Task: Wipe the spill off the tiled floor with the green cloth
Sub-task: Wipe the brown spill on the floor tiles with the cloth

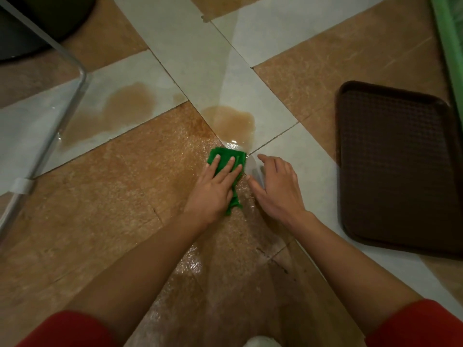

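Smearing worries me: the green cloth [226,153] lies on the tiled floor [275,33] at the near edge of the spill [233,121], pressed under my flat, released left grip [218,181]. The right grip [275,186], released too, sits just beside it. So small a cloth may saturate and spread liquid.

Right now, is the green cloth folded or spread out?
Folded: the green cloth is a compact, layered pad pressed under the left hand.
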`<state>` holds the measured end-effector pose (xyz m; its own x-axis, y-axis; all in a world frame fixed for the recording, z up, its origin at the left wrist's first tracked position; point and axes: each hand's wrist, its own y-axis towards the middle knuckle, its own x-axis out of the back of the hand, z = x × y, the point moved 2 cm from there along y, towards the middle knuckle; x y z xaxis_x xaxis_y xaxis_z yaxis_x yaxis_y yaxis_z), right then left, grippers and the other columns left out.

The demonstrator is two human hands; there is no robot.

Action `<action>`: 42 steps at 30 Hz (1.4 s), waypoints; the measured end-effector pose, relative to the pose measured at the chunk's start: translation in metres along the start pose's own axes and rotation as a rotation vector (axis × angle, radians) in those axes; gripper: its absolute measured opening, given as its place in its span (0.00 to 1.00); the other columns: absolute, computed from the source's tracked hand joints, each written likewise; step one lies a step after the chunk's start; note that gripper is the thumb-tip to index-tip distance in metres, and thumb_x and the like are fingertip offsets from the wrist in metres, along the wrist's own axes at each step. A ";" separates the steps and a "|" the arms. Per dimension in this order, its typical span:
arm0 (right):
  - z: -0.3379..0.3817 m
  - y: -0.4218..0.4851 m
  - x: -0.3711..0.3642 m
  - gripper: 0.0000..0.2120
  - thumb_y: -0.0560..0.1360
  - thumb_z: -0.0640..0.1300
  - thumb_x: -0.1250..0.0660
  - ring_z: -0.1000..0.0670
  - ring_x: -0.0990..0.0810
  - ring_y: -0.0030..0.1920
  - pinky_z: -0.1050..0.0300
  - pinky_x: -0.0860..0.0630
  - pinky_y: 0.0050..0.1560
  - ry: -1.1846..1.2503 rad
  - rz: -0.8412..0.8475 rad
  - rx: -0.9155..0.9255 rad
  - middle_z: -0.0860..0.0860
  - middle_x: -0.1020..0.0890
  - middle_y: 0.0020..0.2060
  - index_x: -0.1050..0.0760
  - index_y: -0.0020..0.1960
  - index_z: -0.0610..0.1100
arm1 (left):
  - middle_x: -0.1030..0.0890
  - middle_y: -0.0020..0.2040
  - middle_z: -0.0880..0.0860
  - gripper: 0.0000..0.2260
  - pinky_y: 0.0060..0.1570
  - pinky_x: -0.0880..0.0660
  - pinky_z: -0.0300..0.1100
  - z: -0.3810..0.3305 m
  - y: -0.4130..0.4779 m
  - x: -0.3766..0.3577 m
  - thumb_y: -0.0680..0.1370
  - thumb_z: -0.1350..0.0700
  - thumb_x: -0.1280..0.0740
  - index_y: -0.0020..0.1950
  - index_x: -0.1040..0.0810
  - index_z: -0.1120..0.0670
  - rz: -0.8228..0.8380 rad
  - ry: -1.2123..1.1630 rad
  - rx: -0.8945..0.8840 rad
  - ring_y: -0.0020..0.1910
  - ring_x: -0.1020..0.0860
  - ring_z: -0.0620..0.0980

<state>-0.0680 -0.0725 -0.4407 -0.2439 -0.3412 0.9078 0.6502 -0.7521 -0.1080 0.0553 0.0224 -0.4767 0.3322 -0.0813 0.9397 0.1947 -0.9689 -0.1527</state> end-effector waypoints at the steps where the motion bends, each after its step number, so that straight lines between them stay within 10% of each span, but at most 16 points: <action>1: 0.001 0.000 0.001 0.27 0.77 0.57 0.42 0.48 0.34 0.66 0.49 0.40 0.70 0.013 -0.005 -0.002 0.48 0.29 0.65 0.37 0.71 0.45 | 0.50 0.75 0.49 0.24 0.72 0.60 0.50 -0.004 -0.004 -0.002 0.79 0.50 0.50 0.74 0.53 0.48 0.010 -0.001 -0.052 0.74 0.58 0.55; 6: -0.004 0.005 0.013 0.26 0.77 0.55 0.41 0.47 0.33 0.65 0.50 0.39 0.69 -0.029 -0.040 0.042 0.46 0.28 0.64 0.37 0.71 0.44 | 0.49 0.74 0.45 0.25 0.71 0.55 0.50 0.010 -0.004 0.000 0.75 0.46 0.58 0.73 0.51 0.45 0.104 0.033 -0.277 0.73 0.57 0.51; 13: -0.017 0.004 0.018 0.28 0.76 0.54 0.39 0.47 0.34 0.67 0.51 0.41 0.69 -0.073 -0.019 0.008 0.47 0.29 0.66 0.38 0.72 0.44 | 0.54 0.77 0.49 0.25 0.71 0.65 0.48 -0.028 0.014 0.006 0.81 0.52 0.48 0.76 0.56 0.47 0.057 0.025 0.012 0.75 0.61 0.54; 19: -0.019 0.001 0.021 0.28 0.75 0.53 0.37 0.46 0.34 0.67 0.50 0.40 0.69 -0.082 0.000 0.036 0.46 0.29 0.65 0.37 0.71 0.44 | 0.49 0.75 0.46 0.27 0.72 0.57 0.48 -0.014 -0.008 -0.003 0.75 0.46 0.59 0.75 0.48 0.45 0.159 0.083 -0.365 0.74 0.56 0.50; 26: -0.034 -0.020 0.027 0.26 0.76 0.54 0.38 0.47 0.34 0.67 0.51 0.40 0.70 -0.057 0.012 0.002 0.48 0.29 0.64 0.36 0.71 0.46 | 0.54 0.77 0.47 0.25 0.70 0.66 0.46 -0.051 0.003 -0.007 0.81 0.50 0.49 0.75 0.55 0.46 0.085 0.055 -0.081 0.75 0.61 0.53; 33: -0.039 -0.024 0.033 0.26 0.76 0.53 0.39 0.47 0.35 0.67 0.50 0.41 0.71 -0.059 0.020 -0.006 0.47 0.29 0.65 0.36 0.71 0.46 | 0.51 0.74 0.46 0.24 0.70 0.62 0.47 -0.047 -0.015 -0.020 0.76 0.46 0.59 0.72 0.55 0.45 0.164 0.097 -0.469 0.73 0.59 0.52; 42: -0.024 -0.037 0.026 0.26 0.76 0.55 0.41 0.47 0.37 0.69 0.50 0.44 0.72 -0.104 0.114 0.023 0.47 0.32 0.68 0.38 0.72 0.46 | 0.53 0.76 0.49 0.26 0.67 0.68 0.45 -0.065 -0.006 -0.017 0.80 0.52 0.45 0.75 0.53 0.48 0.088 0.059 -0.176 0.74 0.62 0.53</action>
<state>-0.1154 -0.0673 -0.4224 -0.0922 -0.3629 0.9273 0.6862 -0.6980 -0.2049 -0.0113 0.0144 -0.4715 0.2849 -0.1758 0.9423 0.0019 -0.9829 -0.1839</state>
